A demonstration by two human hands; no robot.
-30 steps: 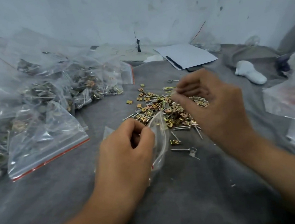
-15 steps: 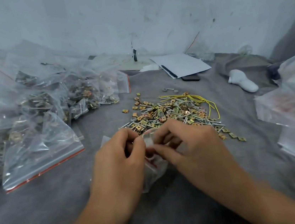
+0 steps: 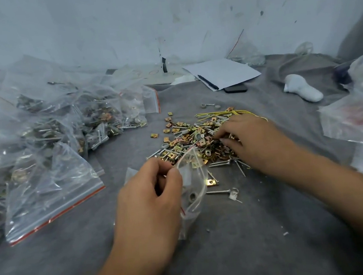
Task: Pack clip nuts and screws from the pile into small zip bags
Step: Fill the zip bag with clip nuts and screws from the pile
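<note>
Zip bag: thin clear plastic, glossy, crinkled, red seal strip. Clip nuts: brass-yellow plated metal, shiny. Screws: silver metal, bright. Table cover: grey cloth, matt, slightly fuzzy w/ soft creases. Filled bags: same glossy clear plastic. Paper sheet: white, matt, smooth. Wall: pale painted, matt, scuffed.
</note>
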